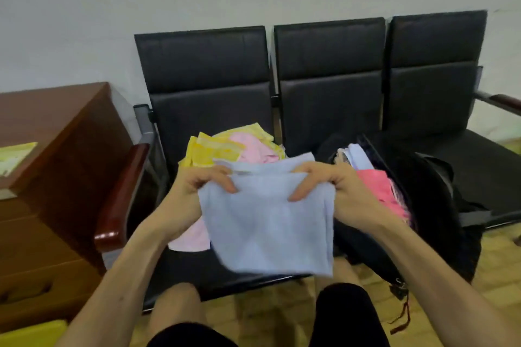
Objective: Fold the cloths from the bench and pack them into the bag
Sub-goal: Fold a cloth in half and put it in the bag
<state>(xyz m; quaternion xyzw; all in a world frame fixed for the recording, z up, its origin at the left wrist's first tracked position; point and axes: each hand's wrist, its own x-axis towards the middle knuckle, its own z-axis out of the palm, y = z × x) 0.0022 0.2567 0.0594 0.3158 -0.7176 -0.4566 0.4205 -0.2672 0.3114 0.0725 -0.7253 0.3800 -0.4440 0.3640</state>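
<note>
Over the black bench (pixel 214 121), seen from the head camera, two bare hands hold up a light blue cloth (pixel 267 222). The left hand (pixel 194 189) pinches the top left edge of the cloth with its fingers curled tight. The right hand (pixel 332 189) pinches the top right edge the same way. The cloth hangs down in front of the seat, with a fold along its top.

Behind the cloth, on the left seat, lies a loose pile of yellow cloths (pixel 214 146) and pink cloths (pixel 253 149). A pink corner peeks out low on the left.

On the middle seat, just beside the right hand, sits the open black bag (pixel 428 194). A bright pink cloth (pixel 377 189) and some pale folded cloths (pixel 358 155) are inside it.

A brown wooden cabinet (pixel 56 177) stands left of the bench.
</note>
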